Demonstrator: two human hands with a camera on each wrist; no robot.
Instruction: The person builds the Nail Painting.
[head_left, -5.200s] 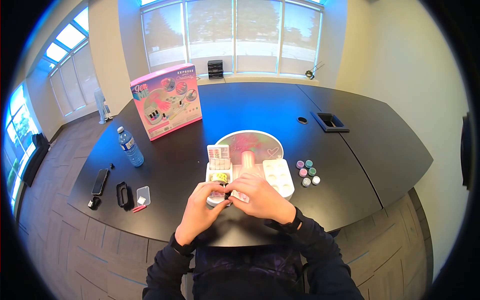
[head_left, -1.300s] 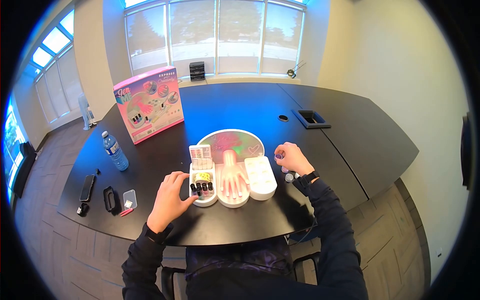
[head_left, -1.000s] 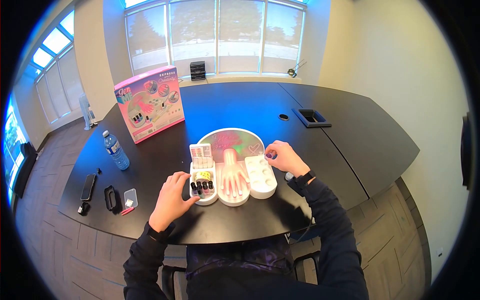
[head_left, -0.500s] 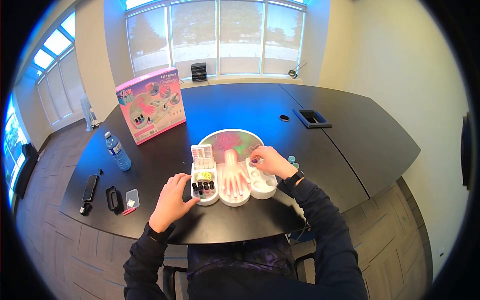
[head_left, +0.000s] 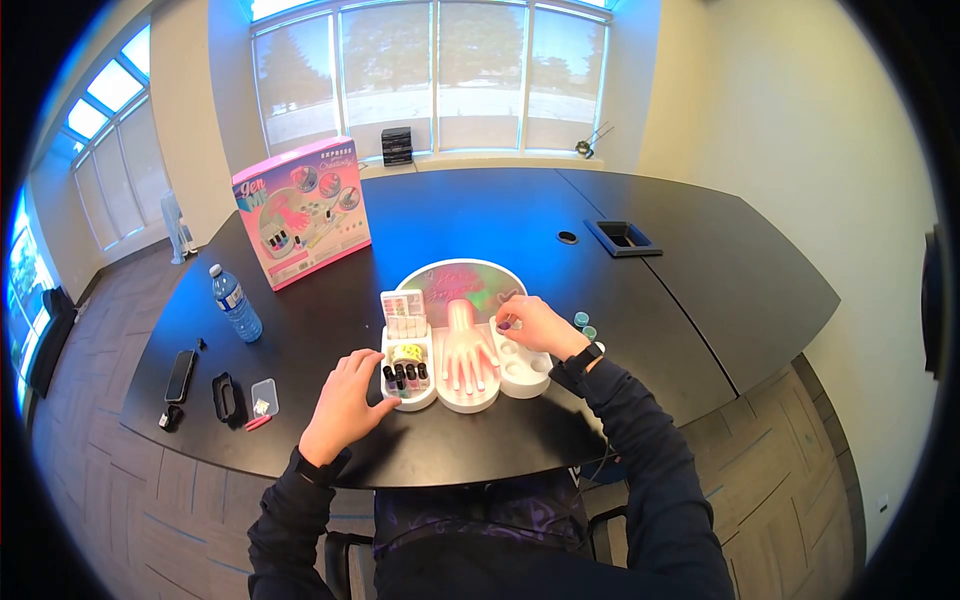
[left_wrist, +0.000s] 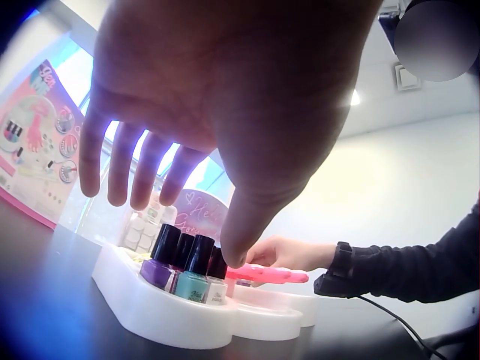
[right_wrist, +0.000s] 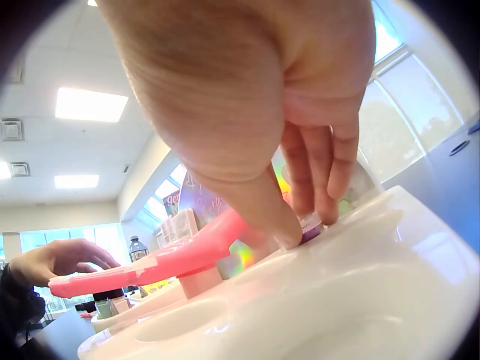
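At the far end of the white tray (head_left: 535,386), we've got the purple pot (right_wrist: 310,227) pinched between the thumb and fingers of our right hand (head_left: 538,326). Looks like we're setting it into one of the wells (head_left: 514,368), though we can't tell if it's seated. Next move probably calls for lining it up, then letting go without tipping it. Just left of the tray is the pink model hand (head_left: 463,350), then the polish bottles (head_left: 405,376); our left hand (head_left: 346,400) is beside those, fingers loose, gripping nothing. Two teal pots (head_left: 581,320) sit on the dark table (head_left: 700,330) to the right. Farther out: box (head_left: 303,215), water bottle (head_left: 236,305) and phone (head_left: 180,376) on the left, big windows (head_left: 385,90) behind.
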